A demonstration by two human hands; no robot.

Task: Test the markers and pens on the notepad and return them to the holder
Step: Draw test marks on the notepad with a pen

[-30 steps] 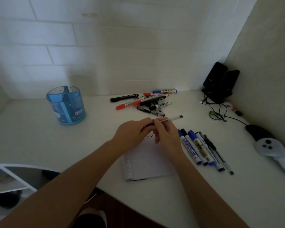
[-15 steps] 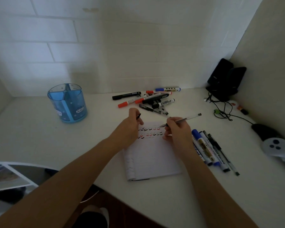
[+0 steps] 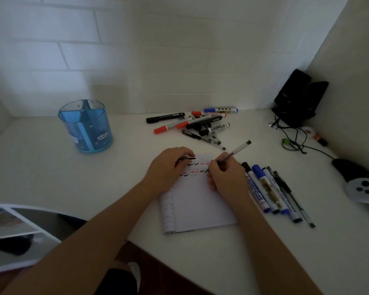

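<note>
Since half a sec ago your R hand (image 3: 226, 177) has dropped the pen (image 3: 235, 151) from a raised tilt to writing angle. Its tip now sits at the right end of the tick rows on the notepad (image 3: 200, 205). Your L hand (image 3: 168, 167) has come down too and now rests on the pad's top-left corner. A sec ago both hands were together on the pen.

Fingers: R thumb and fingers are curled tight round the lower barrel, and the back end points up and away to the right. Can't tell if the tip is actually touching paper. L fingers are curled in and pinch a small dark cap (image 3: 190, 158), which pokes out toward the ticks.

Holder (image 3: 87, 126) stands upright well off to the left rear, and no pens show in it. The loose pile of markers (image 3: 200, 123) lies behind the pad. A neat row of pens (image 3: 271, 188) lies just beside your R wrist.

What could go wrong, as I judge it:
- The tip is v. close to existing marks. If you write over one, you can't tell whether this pen works.
- Your L hand is what steadies the pad. If you lift it to recap early, the pad may slide under the stroke.
- The cap is small and held only by fingertips, so a loose grip would let it roll off the table (image 3: 41, 171).
- Your R forearm is right by the row, so a wide stroke or pull-back could scatter it and mix it w/ the pile.
- The holder is a long reach, so don't drag your arm across the pile on the way.
</note>
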